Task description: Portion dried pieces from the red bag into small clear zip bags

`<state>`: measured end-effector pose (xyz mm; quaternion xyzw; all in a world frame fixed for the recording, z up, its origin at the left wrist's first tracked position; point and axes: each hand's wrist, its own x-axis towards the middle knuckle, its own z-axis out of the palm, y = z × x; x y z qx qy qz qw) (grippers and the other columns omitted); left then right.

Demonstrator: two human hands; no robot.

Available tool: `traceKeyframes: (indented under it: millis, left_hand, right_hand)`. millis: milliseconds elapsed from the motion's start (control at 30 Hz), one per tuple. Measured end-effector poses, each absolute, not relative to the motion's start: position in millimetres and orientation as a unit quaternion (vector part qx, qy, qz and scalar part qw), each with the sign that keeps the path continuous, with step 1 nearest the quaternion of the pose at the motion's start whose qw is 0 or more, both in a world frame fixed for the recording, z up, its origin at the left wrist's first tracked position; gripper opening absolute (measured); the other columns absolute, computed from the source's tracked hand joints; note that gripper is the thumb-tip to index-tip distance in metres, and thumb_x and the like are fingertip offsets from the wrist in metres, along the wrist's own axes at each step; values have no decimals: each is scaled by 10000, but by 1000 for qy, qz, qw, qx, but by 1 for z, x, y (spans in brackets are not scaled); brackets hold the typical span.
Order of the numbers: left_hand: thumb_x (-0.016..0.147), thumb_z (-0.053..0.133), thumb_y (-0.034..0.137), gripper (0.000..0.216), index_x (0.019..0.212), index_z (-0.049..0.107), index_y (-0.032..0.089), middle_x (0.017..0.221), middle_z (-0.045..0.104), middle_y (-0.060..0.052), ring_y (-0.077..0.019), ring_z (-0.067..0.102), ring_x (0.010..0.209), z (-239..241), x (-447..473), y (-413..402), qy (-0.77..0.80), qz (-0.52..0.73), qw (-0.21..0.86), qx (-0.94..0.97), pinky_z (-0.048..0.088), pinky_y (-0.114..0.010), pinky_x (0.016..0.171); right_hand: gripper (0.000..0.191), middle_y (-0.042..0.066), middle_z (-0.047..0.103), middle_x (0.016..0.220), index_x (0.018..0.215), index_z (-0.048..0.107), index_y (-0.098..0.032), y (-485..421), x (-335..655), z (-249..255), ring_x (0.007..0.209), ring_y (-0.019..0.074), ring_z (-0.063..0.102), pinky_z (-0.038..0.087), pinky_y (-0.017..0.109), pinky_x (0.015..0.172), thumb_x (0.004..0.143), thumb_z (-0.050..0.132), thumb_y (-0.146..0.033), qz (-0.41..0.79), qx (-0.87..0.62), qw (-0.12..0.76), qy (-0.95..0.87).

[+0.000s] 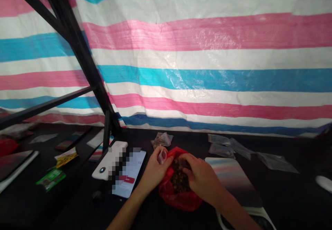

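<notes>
A red plastic bag [190, 205] stands open on the black table, filled with small brown dried pieces [180, 180]. My left hand [158, 164] is closed at the bag's left rim, pinching a small clear plastic bag [162, 156] whose mouth looks rounded open. Over the red bag's right side reaches my right hand [198, 173]. Its bent fingers are in among the brown pieces and seem to grip some; the exact amount is hidden. Just behind the hands lie small clear packets [163, 139] with brownish contents.
A scale with a shiny square plate [233, 180] stands to the right. Flat clear bags [220, 145] lie behind it. To the left are a lit phone [129, 174], a white device [112, 159], green and yellow packets [52, 179] and a black metal frame [85, 62]. Striped sheeting [207, 57] hangs behind.
</notes>
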<state>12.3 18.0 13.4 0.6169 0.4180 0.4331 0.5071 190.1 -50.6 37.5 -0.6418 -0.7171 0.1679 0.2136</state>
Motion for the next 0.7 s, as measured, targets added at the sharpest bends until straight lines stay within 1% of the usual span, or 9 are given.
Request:
traceKeyframes:
  millis: [100,167,267,333,400,467,567,633,700]
  left_hand:
    - [835,670,363,196,899,570,207,826,579,17,-156,574,765,20,6,21,447,485,402,635,459,-272,735]
    - [872,637,353,156,894,575,211,823,588,9,-165,577,768,24,4,21,452,489,355,656,461,-279,724]
    - [893,617,302,87,901,625,215,888,658,-22,-197,612,839,28,4,14,437,450,303,717,465,-308,769]
    - [888,622,269,70,919,669,226,926,698,-32,-219,626,880,28,7,9,426,406,289,755,458,-329,801]
    - [877,635,251,82,932,695,238,927,716,-33,-232,630,878,28,10,4,420,372,289,776,449,-339,800]
    - [853,659,237,102,943,707,245,929,725,-35,-244,635,877,27,12,1,417,353,296,783,443,-344,791]
    - [821,684,216,146,961,711,249,961,732,-41,-260,642,906,28,13,-1,407,349,306,787,440,-355,812]
    - [819,676,210,158,969,705,246,991,730,-48,-269,640,934,28,13,-1,401,354,309,786,438,-365,838]
    - [797,671,187,192,980,697,240,1004,723,-53,-274,629,950,29,12,-1,404,359,303,785,434,-373,847]
  right_hand:
    - [330,15,743,1064,1100,642,-265,-47,197,42,977,233,673,425,351,869,835,559,-88,201,-643,263,-691]
    - [319,16,737,1060,1094,650,-267,-46,201,47,999,234,663,444,359,894,828,573,-108,224,-629,304,-680]
    - [319,26,719,1083,1124,649,-259,-47,202,55,1029,224,648,473,359,926,835,586,-141,252,-594,374,-666]
    - [320,33,703,1112,1165,645,-257,-49,199,59,1045,213,643,487,355,947,864,586,-166,260,-560,402,-676]
    - [309,47,681,1147,1191,647,-261,-52,195,61,1074,211,633,495,357,968,900,577,-183,237,-527,404,-709]
    - [315,70,655,1195,1212,653,-269,-55,191,60,1120,224,614,494,381,994,930,548,-179,178,-506,389,-749]
    - [394,96,613,1276,1280,633,-288,-60,185,55,1189,241,582,491,419,1025,952,477,-135,99,-489,366,-786]
    - [439,97,594,1322,1333,601,-302,-62,182,51,1220,238,571,493,423,1037,967,441,-120,86,-480,354,-798]
    - [436,94,586,1342,1363,577,-306,-61,181,48,1232,236,570,495,422,1043,985,440,-138,91,-481,346,-801]
